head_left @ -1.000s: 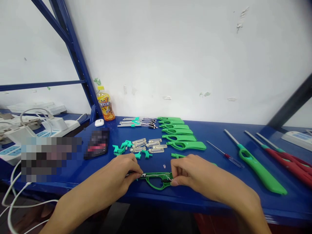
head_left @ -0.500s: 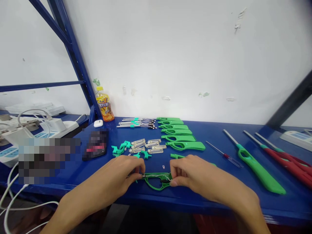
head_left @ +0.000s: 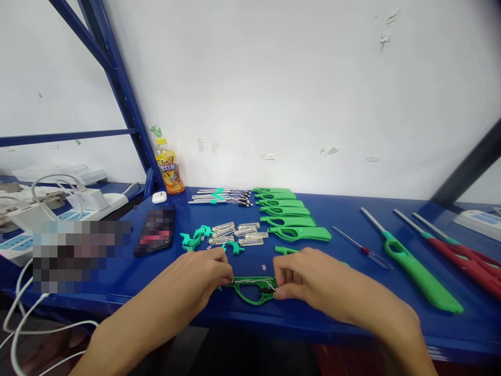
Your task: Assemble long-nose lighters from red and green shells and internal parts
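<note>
A green lighter handle shell [head_left: 253,291] lies near the front edge of the blue table [head_left: 344,324], with a thin wire and small parts laid in it. My left hand [head_left: 199,277] is pinched on its left end, where a metal tube joins it. My right hand [head_left: 303,274] pinches its right end, fingers closed on the shell and wire. Behind the hands lie small teal triggers [head_left: 194,237] and clear plastic tubes [head_left: 237,233].
A row of green handle shells [head_left: 287,211] and metal tube assemblies [head_left: 221,197] lie further back. Finished green lighter [head_left: 415,266], red lighters [head_left: 462,256] and a screwdriver [head_left: 362,248] rest at right. An orange drink bottle [head_left: 168,167], blurred phone [head_left: 155,230] and power strips [head_left: 47,209] stand left.
My left hand has slid a little to the right along the tube towards the shell. The right hand has stayed in place.
</note>
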Demonstrator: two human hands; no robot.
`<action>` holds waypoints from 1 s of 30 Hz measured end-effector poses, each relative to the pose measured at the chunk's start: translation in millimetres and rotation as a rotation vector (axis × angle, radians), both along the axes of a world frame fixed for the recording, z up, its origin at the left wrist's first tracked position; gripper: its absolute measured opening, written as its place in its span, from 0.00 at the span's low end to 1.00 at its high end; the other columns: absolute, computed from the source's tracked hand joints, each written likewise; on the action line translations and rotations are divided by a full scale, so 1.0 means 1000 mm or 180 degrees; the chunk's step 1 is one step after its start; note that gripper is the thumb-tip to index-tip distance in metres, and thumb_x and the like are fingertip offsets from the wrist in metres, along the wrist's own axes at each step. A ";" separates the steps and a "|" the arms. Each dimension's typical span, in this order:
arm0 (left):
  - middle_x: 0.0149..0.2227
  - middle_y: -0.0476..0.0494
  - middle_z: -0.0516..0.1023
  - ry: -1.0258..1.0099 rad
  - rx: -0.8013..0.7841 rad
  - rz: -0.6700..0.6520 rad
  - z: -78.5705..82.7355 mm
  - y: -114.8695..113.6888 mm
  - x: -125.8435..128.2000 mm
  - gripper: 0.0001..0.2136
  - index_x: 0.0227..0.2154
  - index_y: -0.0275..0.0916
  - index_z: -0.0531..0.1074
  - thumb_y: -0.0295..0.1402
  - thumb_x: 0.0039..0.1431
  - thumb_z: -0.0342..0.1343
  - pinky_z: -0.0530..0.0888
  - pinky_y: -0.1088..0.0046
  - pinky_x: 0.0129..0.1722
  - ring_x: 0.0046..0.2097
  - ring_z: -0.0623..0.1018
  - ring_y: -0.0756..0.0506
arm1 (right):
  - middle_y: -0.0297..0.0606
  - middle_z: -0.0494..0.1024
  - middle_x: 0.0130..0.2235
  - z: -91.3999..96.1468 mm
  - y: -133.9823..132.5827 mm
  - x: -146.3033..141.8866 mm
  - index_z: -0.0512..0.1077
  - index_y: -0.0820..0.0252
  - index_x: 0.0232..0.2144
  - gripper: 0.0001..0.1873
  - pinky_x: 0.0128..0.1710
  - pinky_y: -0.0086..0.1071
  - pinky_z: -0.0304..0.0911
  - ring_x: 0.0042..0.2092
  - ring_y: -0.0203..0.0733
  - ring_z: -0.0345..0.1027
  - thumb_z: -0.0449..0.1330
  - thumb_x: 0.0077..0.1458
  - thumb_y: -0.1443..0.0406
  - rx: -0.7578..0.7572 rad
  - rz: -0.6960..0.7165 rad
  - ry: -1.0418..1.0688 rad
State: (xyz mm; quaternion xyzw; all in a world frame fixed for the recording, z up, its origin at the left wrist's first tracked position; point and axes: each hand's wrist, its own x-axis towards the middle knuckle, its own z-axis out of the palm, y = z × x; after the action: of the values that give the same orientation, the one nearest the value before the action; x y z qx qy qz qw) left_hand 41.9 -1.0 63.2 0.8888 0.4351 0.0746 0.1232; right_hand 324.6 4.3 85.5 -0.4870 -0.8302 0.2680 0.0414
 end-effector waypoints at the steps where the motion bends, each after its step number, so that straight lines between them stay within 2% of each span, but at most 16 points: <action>1: 0.43 0.48 0.79 0.0036 0.0049 -0.0005 -0.001 0.000 0.000 0.17 0.39 0.46 0.81 0.21 0.72 0.49 0.66 0.70 0.37 0.38 0.79 0.46 | 0.26 0.78 0.31 0.000 0.000 0.000 0.74 0.53 0.31 0.09 0.30 0.31 0.50 0.33 0.37 0.67 0.67 0.65 0.61 -0.0007 0.0002 0.0002; 6: 0.45 0.47 0.79 0.0356 0.0138 0.0078 0.002 -0.004 0.004 0.19 0.39 0.46 0.81 0.18 0.68 0.48 0.66 0.69 0.34 0.36 0.79 0.46 | 0.26 0.78 0.30 0.000 0.000 -0.001 0.74 0.53 0.30 0.09 0.28 0.31 0.49 0.32 0.36 0.66 0.67 0.64 0.62 0.0012 -0.0016 -0.0001; 11: 0.50 0.43 0.81 0.0869 -0.0196 0.0444 0.016 -0.013 0.022 0.26 0.44 0.44 0.83 0.11 0.58 0.46 0.73 0.68 0.39 0.43 0.84 0.41 | 0.25 0.77 0.29 0.001 0.000 -0.001 0.74 0.53 0.29 0.10 0.27 0.31 0.48 0.31 0.35 0.65 0.67 0.63 0.61 0.0000 -0.0060 -0.0028; 16: 0.50 0.42 0.82 0.0994 -0.0238 0.0424 0.019 -0.011 0.027 0.23 0.42 0.43 0.84 0.14 0.61 0.47 0.76 0.67 0.41 0.44 0.84 0.40 | 0.24 0.76 0.28 0.002 -0.004 -0.001 0.73 0.53 0.29 0.11 0.26 0.30 0.47 0.31 0.34 0.64 0.67 0.64 0.62 0.0045 -0.0045 -0.0055; 19: 0.48 0.42 0.82 0.0887 -0.0171 0.0391 0.012 -0.007 0.023 0.22 0.41 0.42 0.84 0.13 0.60 0.48 0.75 0.68 0.40 0.43 0.84 0.40 | 0.24 0.76 0.28 0.002 -0.003 -0.002 0.73 0.53 0.28 0.11 0.25 0.31 0.47 0.30 0.34 0.64 0.67 0.64 0.62 0.0072 -0.0065 -0.0073; 24: 0.41 0.43 0.83 0.0071 -0.0056 0.0269 -0.002 0.001 0.013 0.17 0.34 0.40 0.83 0.18 0.67 0.51 0.74 0.70 0.40 0.39 0.83 0.44 | 0.25 0.78 0.29 0.000 0.000 -0.003 0.74 0.53 0.28 0.11 0.25 0.31 0.48 0.30 0.35 0.66 0.68 0.63 0.60 0.0022 -0.0112 -0.0100; 30: 0.38 0.50 0.83 -0.0406 -0.0118 0.0145 -0.006 0.008 0.002 0.11 0.38 0.43 0.84 0.21 0.68 0.59 0.72 0.76 0.42 0.40 0.82 0.48 | 0.26 0.80 0.31 -0.004 0.002 -0.001 0.76 0.52 0.30 0.09 0.25 0.31 0.49 0.31 0.36 0.68 0.69 0.62 0.59 -0.0050 -0.0189 -0.0116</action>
State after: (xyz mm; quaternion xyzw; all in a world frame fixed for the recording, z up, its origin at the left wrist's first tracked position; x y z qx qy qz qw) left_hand 43.9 6.6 57.5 0.8696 0.4479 0.1258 0.1654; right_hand 323.8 6.5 82.0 -0.5166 -0.8139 0.2642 0.0304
